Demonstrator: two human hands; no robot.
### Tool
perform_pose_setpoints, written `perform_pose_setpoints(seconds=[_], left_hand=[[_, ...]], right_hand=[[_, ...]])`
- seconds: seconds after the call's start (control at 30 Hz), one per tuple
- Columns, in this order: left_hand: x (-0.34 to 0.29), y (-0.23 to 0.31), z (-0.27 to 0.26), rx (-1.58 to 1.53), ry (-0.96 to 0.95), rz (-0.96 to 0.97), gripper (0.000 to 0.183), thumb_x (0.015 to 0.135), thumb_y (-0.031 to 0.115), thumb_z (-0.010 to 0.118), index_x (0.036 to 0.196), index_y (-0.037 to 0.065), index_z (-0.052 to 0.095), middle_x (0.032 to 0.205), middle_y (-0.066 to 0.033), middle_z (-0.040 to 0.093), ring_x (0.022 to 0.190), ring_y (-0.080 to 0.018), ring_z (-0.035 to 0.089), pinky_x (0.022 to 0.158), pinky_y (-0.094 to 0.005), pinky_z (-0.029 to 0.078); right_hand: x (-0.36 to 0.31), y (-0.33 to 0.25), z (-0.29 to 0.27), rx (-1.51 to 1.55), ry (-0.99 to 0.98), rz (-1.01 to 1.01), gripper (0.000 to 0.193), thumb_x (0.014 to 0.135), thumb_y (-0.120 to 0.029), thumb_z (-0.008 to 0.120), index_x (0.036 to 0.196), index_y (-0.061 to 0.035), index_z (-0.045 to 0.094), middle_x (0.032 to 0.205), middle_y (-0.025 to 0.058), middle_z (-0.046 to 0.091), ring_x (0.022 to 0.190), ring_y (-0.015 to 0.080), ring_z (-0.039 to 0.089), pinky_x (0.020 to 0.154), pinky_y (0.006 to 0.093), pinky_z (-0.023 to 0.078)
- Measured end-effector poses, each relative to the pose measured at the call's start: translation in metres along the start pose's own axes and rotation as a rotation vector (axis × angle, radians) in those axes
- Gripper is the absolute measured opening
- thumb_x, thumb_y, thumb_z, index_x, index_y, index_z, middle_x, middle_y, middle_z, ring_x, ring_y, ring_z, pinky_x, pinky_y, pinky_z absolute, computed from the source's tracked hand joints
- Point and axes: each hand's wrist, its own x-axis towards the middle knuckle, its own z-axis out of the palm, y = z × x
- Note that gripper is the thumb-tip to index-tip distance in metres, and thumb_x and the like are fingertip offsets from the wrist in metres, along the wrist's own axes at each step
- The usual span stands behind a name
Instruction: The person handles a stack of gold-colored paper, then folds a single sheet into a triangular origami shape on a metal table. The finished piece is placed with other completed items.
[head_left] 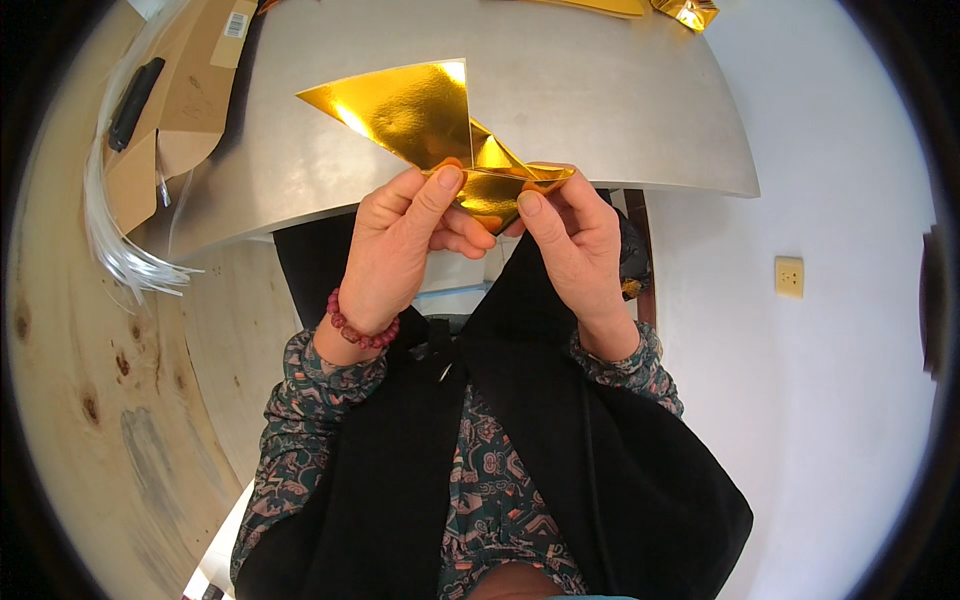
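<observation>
A shiny gold foil paper, partly folded, is held up between both hands near the table's front edge. One large pointed flap stretches to the upper left, and smaller creased folds gather at its lower right. My left hand pinches the lower middle of the paper, thumb on top and fingers underneath. At the lower right corner, my right hand grips the folded part between thumb and fingers. What lies under the folds, behind the fingers, is hidden.
The grey metal-looking table curves across the top. Further gold paper and a folded gold piece lie at its far right. On the left are an opened cardboard box, a black object and clear plastic strands.
</observation>
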Motion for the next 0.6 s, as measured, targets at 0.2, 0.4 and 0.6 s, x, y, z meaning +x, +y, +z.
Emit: perform_pose_setpoints(seconds=[0.2, 0.4, 0.6], left_hand=[[-0.0021, 0.0026, -0.0010, 0.033, -0.027, -0.013, 0.034, 0.114, 0.030, 0.056, 0.118, -0.002, 0.069, 0.093, -0.0141, 0.078, 0.078, -0.0182, 0.078, 0.071, -0.0279, 0.065], [-0.0033, 0.0016, -0.0044, 0.040, -0.079, -0.026, 0.034, 0.115, 0.028, 0.052, 0.123, -0.001, 0.067, 0.099, -0.0148, 0.079, 0.080, -0.0177, 0.078, 0.073, -0.0285, 0.066], [-0.0027, -0.0015, -0.0091, 0.045, -0.105, -0.023, 0.034, 0.116, 0.028, 0.051, 0.124, -0.001, 0.067, 0.101, -0.0151, 0.079, 0.081, -0.0174, 0.078, 0.074, -0.0282, 0.066]], right_hand=[[-0.0006, -0.0041, 0.0021, 0.023, 0.006, 0.020, 0.023, 0.108, -0.012, 0.065, 0.125, 0.0035, 0.065, 0.109, 0.0048, 0.071, 0.087, 0.0103, 0.067, 0.078, 0.0251, 0.058], [-0.0002, -0.0048, 0.0007, 0.067, 0.024, 0.044, 0.019, 0.105, -0.013, 0.071, 0.116, 0.0018, 0.066, 0.099, 0.0018, 0.071, 0.084, 0.0050, 0.066, 0.075, 0.0210, 0.056], [0.0012, -0.0041, 0.0003, 0.082, 0.042, 0.070, 0.013, 0.104, -0.011, 0.072, 0.108, 0.0008, 0.067, 0.094, 0.0015, 0.070, 0.078, 0.0050, 0.066, 0.069, 0.0204, 0.055]])
